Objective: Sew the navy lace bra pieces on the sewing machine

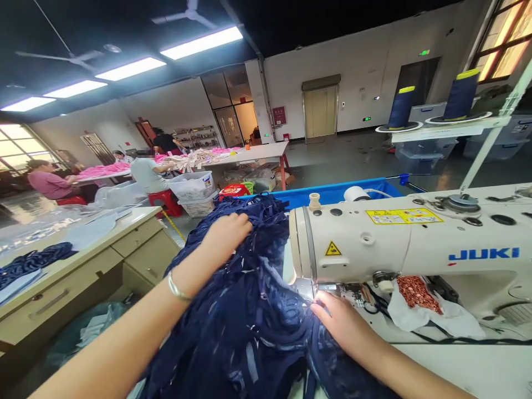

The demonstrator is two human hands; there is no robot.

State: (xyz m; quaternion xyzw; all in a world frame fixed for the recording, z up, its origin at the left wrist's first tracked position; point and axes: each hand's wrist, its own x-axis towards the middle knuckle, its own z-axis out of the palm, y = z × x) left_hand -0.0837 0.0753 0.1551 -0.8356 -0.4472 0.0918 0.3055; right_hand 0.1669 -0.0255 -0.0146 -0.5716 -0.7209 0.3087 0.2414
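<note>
A navy bra (286, 305) with lace cups lies under the head of the white sewing machine (344, 238). My right hand (338, 318) pinches its edge close beside the needle area, thumb and forefinger together. To the left, a big heap of navy bras (199, 327) with loose straps spreads around the machine's end. Over the heap's far part is my left hand (228, 235), a metal bangle (177, 288) on its wrist. Its fingers are curled downward among the straps, and whatever they grip is hidden.
Small black scissors (376, 302) and a white cloth (440, 321) lie under the machine arm. Two navy thread cones (401, 108) stand on a rack behind. A blue fabric bin (332, 191) sits beyond the machine. Left is a desk (70, 288); people work at a far table (257, 154).
</note>
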